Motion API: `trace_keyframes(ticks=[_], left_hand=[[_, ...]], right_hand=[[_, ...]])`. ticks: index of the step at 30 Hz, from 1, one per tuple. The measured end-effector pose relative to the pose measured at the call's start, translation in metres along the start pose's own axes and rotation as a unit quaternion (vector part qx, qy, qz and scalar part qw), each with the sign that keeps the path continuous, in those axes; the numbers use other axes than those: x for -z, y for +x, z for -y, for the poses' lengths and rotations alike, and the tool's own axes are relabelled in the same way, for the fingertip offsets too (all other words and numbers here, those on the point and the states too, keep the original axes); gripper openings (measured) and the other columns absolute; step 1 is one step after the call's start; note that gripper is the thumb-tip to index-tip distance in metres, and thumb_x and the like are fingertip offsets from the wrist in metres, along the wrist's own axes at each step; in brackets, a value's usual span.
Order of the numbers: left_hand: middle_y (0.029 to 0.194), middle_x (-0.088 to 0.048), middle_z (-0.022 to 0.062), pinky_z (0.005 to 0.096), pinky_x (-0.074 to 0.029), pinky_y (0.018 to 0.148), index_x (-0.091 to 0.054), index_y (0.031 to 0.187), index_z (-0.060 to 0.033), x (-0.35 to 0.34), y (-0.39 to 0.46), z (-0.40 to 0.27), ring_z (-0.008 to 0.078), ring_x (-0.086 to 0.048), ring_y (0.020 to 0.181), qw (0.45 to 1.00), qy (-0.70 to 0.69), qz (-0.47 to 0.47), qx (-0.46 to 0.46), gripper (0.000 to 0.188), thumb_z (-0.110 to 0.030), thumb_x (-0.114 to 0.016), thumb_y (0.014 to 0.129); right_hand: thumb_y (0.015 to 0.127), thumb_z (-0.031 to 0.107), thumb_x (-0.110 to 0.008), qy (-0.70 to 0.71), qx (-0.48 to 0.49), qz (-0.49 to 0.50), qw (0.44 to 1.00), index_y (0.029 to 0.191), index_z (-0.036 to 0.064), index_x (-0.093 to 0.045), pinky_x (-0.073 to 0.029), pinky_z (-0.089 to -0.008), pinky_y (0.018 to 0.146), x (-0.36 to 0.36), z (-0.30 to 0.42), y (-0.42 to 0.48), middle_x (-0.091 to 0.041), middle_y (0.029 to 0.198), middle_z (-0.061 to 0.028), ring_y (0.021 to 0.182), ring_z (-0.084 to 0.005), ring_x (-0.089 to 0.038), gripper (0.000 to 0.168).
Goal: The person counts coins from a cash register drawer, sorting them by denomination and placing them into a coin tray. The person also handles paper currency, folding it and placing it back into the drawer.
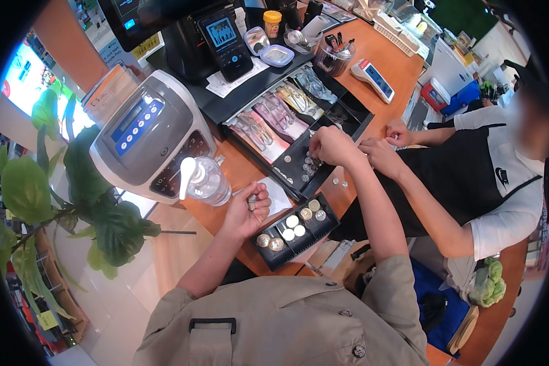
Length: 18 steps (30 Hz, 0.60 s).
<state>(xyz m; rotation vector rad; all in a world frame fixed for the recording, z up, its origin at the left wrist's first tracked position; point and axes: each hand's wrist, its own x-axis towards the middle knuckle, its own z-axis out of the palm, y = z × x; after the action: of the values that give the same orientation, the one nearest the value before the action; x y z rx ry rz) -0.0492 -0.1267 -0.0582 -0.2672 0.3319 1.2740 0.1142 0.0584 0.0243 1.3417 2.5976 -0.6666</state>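
Observation:
My left hand [249,208] is curled around a small stack of coins [252,202], between the pump bottle and a black coin tray. My right hand [331,145] reaches into the coin section of an open cash drawer [283,185], its fingertips down at a cluster of silver coins [307,167]; whether they grip one is hidden. Banknotes [280,114] lie under clips in the drawer's rear compartments. Near my body, the black coin tray [274,263] holds gold-coloured and two-tone coins [293,222] in its compartments. Two loose coins [340,182] lie on the counter at right.
A grey money-counting machine [155,132] and a clear pump bottle [212,183] stand left. Behind the drawer are a phone [226,45] and a cup of pens [334,55]; a card terminal [373,80] lies right. A co-worker in a black apron [444,174] stands close, hands near my right wrist.

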Motion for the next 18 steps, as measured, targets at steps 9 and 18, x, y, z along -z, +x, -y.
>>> trace_keyframes(ticks=[9, 18], left_hand=[[0.067, -0.042, 0.0027, 0.0176, -0.029, 0.041, -0.048, 0.082, -0.0017, 0.002, 0.005, -0.004, 0.0081, -0.036, 0.054, 1.0, 0.004, -0.001, 0.008, 0.018, -0.019, -0.047, 0.088], [0.067, -0.042, 0.0031, 0.0177, -0.029, 0.041, -0.048, 0.083, -0.0014, 0.005, 0.001, 0.0, 0.0088, -0.036, 0.054, 1.0, -0.016, -0.017, 0.01, 0.019, -0.019, -0.045, 0.088]], right_hand=[[0.063, 0.015, -0.073, -0.071, 0.03, 0.007, 0.997, 0.079, 0.004, -0.062, -0.047, -0.0364, 0.069, -0.024, 0.007, 0.003, -0.061, 0.08, -0.0137, 0.083, -0.0285, -0.059, 0.023], [0.07, 0.005, -0.061, 0.2, 0.063, -0.013, 0.978, 0.078, 0.0, -0.059, -0.047, -0.0295, 0.058, -0.012, -0.019, 0.016, -0.062, 0.07, -0.0098, 0.063, -0.0192, -0.059, 0.01]])
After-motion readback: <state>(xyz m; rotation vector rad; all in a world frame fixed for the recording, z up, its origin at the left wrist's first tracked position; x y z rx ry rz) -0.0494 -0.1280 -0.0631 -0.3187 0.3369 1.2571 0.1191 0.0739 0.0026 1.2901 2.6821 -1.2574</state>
